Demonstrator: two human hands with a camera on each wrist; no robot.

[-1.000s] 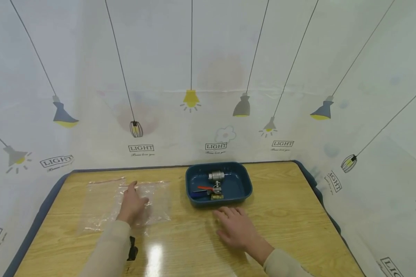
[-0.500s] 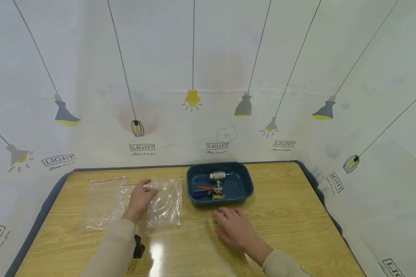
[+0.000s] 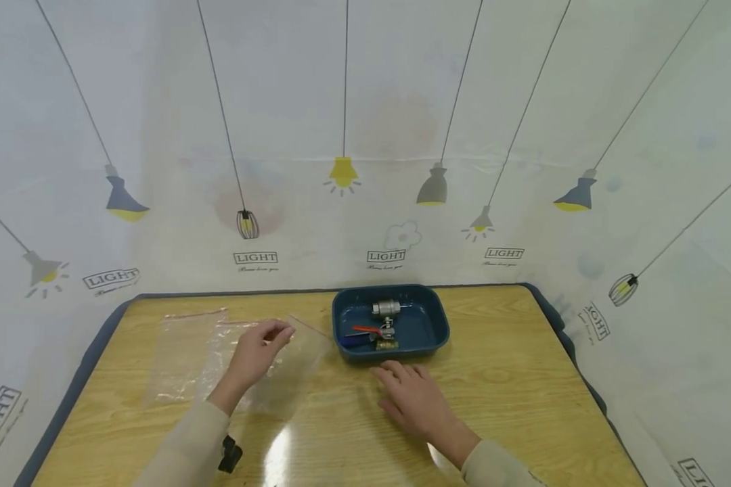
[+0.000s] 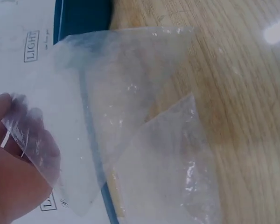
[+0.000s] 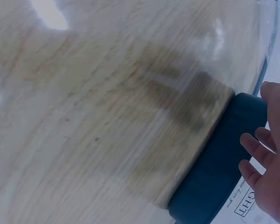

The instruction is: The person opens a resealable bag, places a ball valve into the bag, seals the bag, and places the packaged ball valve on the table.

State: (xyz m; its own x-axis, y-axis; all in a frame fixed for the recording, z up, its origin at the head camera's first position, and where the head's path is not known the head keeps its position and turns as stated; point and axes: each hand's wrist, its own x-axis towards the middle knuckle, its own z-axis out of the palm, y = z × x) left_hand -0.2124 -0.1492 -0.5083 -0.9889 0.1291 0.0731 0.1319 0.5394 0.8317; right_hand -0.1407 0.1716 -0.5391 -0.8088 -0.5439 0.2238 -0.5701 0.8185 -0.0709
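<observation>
My left hand (image 3: 252,355) pinches the top edge of a clear zip-lock bag (image 3: 307,348) between thumb and fingers. In the left wrist view the lifted bag (image 4: 130,79) spreads out sideways, and a second clear bag (image 4: 168,172) lies beneath it on the table. My right hand (image 3: 414,399) is held with relaxed fingers just in front of a dark blue tray (image 3: 420,328), holding nothing. Inside the tray are a silver metal fitting (image 3: 386,308), a small valve with a red lever (image 3: 368,329), a blue-handled piece (image 3: 356,340) and a brass fitting (image 3: 387,345).
Another clear zip-lock bag (image 3: 179,358) lies flat at the left of the wooden table (image 3: 493,379). A sheet printed with lamps (image 3: 317,230) hangs behind and around the table. A black device (image 3: 230,454) shows beside the left sleeve.
My left hand has moved right, drawing the bag off the others and lifting it towards the tray; its near corner now swings right. The right hand has stayed in place.
</observation>
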